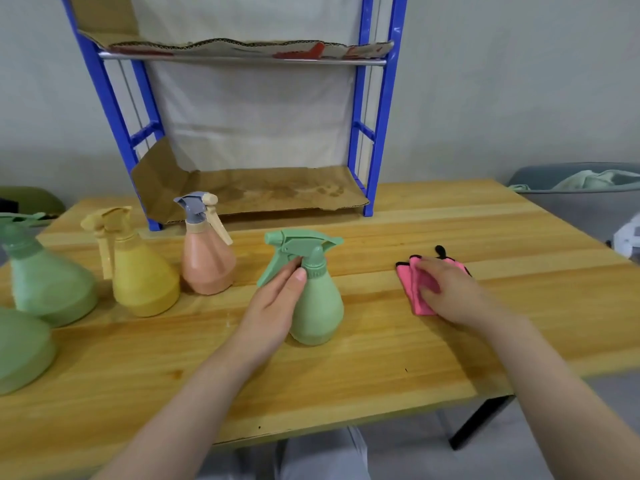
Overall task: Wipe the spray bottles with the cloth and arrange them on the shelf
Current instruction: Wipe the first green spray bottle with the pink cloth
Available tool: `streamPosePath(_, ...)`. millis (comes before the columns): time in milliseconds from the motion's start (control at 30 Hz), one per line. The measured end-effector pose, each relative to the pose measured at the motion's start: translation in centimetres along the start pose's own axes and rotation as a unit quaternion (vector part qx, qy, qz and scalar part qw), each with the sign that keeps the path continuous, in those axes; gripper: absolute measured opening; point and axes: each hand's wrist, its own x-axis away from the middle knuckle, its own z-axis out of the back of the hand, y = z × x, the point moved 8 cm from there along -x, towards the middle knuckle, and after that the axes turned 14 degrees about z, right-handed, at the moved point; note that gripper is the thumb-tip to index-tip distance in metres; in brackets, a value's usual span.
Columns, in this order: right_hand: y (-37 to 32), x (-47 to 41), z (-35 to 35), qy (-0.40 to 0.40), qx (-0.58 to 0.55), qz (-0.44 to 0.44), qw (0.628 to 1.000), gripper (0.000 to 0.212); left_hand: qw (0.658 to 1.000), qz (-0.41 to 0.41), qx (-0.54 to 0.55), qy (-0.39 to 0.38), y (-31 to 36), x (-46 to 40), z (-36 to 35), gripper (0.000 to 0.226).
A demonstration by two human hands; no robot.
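A green spray bottle [320, 303] stands upright mid-table, and my left hand [277, 306] wraps its neck and body from the left. On the right, my right hand [450, 292] lies on a folded pink cloth [417, 289] with black trim, fingers curled over it on the tabletop. Further left stand a pink bottle [207, 261] with a grey trigger, a yellow bottle [143, 275] and a green bottle [45, 282]. A blue metal shelf [374, 168] lined with brown cardboard [277, 192] rises at the back of the table; both tiers hold no bottles.
Another green bottle's body [20, 351] bulges in at the left edge. The wooden table [346, 375] ends close in front of me and at the right. A grey bin [571, 188] with pale cloth sits beyond the right corner.
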Motion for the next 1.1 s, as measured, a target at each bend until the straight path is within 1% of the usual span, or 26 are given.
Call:
streamPosePath(67, 0.3, 0.2, -0.2, -0.021, -0.024, -0.016, 0.999, 0.055, 1.000, 0.011, 0.004, -0.005, -0.2, 0.0, 0.2, 0.058)
streamPosePath(100, 0.5, 0.2, -0.2, -0.016, -0.027, -0.015, 0.999, 0.052, 1.000, 0.011, 0.008, -0.002, -0.3, 0.0, 0.3, 0.052)
streamPosePath(167, 0.6, 0.3, 0.1, 0.016, -0.033, -0.011, 0.999, 0.042, 1.000, 0.007, 0.027, 0.007, 0.0, 0.2, 0.2, 0.033)
streamPosePath(200, 0.6, 0.3, 0.2, 0.038, -0.034, -0.005, 0.999, 0.035, 1.000, -0.003, 0.025, 0.008, 0.2, 0.4, 0.1, 0.028)
streamPosePath(300, 0.0, 0.8, 0.4, 0.102, -0.004, 0.024, 0.994, 0.017, 0.999, -0.034, -0.021, -0.008, 1.1, 0.8, -0.4, 0.025)
streamPosePath(400, -0.5, 1.5, 0.4, 0.141, 0.022, 0.048, 0.989, 0.015, 0.997, -0.055, -0.042, -0.022, 1.8, 0.9, -0.7, 0.024)
streamPosePath(467, -0.1, 1.8, 0.7, 0.151, -0.021, 0.021, 0.988, 0.014, 0.996, -0.066, -0.048, -0.037, 1.9, 0.9, -1.0, 0.026)
streamPosePath(500, 0.2, 1.9, 0.9, 0.159, -0.062, 0.002, 0.985, 0.013, 0.996, -0.069, -0.047, -0.042, 1.9, 0.9, -1.1, 0.025)
streamPosePath(567, -0.2, 2.0, 1.4, 0.194, -0.154, -0.016, 0.969, 0.012, 0.996, -0.065, -0.042, -0.047, 2.0, 0.8, -1.2, 0.029)
streamPosePath(633, -1.6, 2.2, 1.7, 0.229, -0.277, -0.009, 0.933, 0.013, 0.996, -0.061, -0.041, -0.052, 2.2, 0.8, -1.2, 0.033)
streamPosePath(700, -3.3, 2.0, 1.2, 0.238, -0.411, -0.015, 0.880, 0.015, 0.996, -0.056, -0.045, -0.051, 2.4, 0.5, -1.1, 0.032)
streamPosePath(767, -4.7, 1.7, 0.2, 0.254, -0.514, -0.035, 0.818, 0.016, 0.996, -0.051, -0.040, -0.053, 2.7, 0.2, -1.0, 0.031)
streamPosePath(833, -6.1, 0.9, -0.8, 0.265, -0.614, -0.047, 0.742, 0.018, 0.996, -0.057, -0.035, -0.057, 3.1, -0.2, -0.8, 0.031)
streamPosePath(867, -7.1, 0.4, -1.1, 0.265, -0.648, -0.049, 0.712, 0.018, 0.996, -0.062, -0.034, -0.057, 3.3, -0.5, -0.7, 0.031)
streamPosePath(933, -9.2, -0.8, -1.3, 0.258, -0.683, -0.036, 0.683, 0.019, 0.995, -0.074, -0.033, -0.052, 4.1, -1.2, -0.3, 0.030)
streamPosePath(1033, -12.7, -3.4, -0.9, 0.235, -0.739, 0.026, 0.631, 0.025, 0.994, -0.101, -0.039, -0.022, 5.4, -3.0, 0.7, 0.022)
streamPosePath(1067, -13.8, -4.3, -0.6, 0.228, -0.746, 0.053, 0.623, 0.026, 0.994, -0.107, -0.032, -0.013, 5.6, -3.7, 1.0, 0.024)
streamPosePath(1100, -14.5, -5.2, -0.4, 0.231, -0.735, 0.080, 0.632, 0.023, 0.994, -0.109, -0.016, -0.005, 5.6, -4.5, 1.2, 0.026)
